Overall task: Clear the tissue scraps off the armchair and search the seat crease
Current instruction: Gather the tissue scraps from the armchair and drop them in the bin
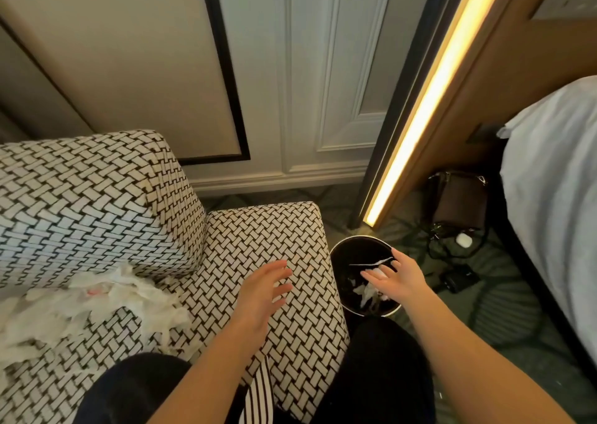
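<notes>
The armchair (97, 197) has a black-and-white woven pattern. A heap of white tissue scraps (97, 304) lies on its seat at the left, against the backrest crease. My left hand (263, 294) hovers above the seat's right part, fingers spread and empty. My right hand (392, 278) is held over a round black bin (342, 255) on the floor beside the chair, fingers straight, holding nothing. White tissue pieces (368, 291) lie inside the bin under that hand.
A white panelled wall (307, 84) rises behind the chair. A lit wooden panel (429, 100) slants to the right, next to a white bed (555, 181). A brown bag (458, 200), cables and a small black device (458, 279) lie on the green carpet.
</notes>
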Tool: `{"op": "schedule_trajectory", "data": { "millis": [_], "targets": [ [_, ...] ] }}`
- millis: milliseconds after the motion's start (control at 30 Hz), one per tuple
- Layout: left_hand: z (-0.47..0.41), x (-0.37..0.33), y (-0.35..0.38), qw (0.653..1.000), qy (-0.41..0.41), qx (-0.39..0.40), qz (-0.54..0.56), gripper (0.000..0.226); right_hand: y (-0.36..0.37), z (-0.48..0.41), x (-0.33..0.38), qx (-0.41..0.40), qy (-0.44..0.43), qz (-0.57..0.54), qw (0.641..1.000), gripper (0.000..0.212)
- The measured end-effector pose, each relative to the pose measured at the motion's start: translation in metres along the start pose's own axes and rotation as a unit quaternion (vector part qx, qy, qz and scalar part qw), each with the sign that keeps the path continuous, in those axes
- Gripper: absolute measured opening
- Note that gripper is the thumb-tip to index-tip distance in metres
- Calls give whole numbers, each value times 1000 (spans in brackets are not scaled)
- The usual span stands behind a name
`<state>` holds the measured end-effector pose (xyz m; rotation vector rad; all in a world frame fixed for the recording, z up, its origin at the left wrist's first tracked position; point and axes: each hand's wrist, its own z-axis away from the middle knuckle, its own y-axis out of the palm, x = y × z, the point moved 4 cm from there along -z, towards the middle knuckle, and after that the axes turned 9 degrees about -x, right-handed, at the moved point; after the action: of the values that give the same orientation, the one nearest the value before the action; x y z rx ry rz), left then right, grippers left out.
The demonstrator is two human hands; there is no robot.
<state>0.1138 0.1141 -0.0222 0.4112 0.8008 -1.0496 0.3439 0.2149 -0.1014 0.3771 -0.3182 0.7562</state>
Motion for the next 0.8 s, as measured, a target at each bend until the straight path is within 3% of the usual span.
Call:
{"op": "schedule_trajectory", "data": {
  "millis": [167, 333, 533, 700, 800],
  "targets": [
    [-2, 10, -18, 998, -27, -38, 31, 19, 3, 11, -7, 41, -38, 34, 998, 56],
    [-1, 14, -46, 995, -42, -39, 86, 23, 23, 49, -45, 80, -68, 110, 988, 41],
    [2, -2, -111, 982, -22, -70, 171, 27, 58, 113, -126, 159, -77, 262, 949, 27],
    [7, -15, -175, 975, 33, -105, 193, 22, 89, 147, -186, 229, -171, 465, 838, 14],
    [11, -11, -215, 967, 46, -132, 212, 18, 110, 163, -223, 285, -246, 588, 716, 22]
  ]
}}
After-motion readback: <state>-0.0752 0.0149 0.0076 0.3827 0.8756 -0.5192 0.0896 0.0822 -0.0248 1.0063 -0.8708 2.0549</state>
